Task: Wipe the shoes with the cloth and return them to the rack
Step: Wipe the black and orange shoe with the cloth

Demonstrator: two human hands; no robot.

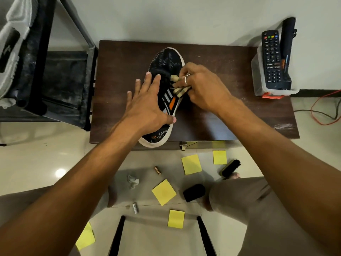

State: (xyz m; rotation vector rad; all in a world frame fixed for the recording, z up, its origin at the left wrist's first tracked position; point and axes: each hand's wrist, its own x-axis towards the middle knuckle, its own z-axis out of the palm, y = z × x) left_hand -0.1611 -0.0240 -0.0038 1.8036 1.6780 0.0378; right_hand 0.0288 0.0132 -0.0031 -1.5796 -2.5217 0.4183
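On desk point(221, 111) centre: black sneaker point(166, 65), long axis near-far, toe far. Left hand point(145, 106) flat, fingers straight, steadying left flank; right hand point(203, 87) grip pinches cloth point(180, 90) against midfoot.

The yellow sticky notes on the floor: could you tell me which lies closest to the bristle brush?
The rightmost note, just below the table edge; the brush lies beside its lower corner, the others farther left.

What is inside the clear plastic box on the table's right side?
A black remote control and a taller dark object stand in the box. Anything beneath them is hidden.
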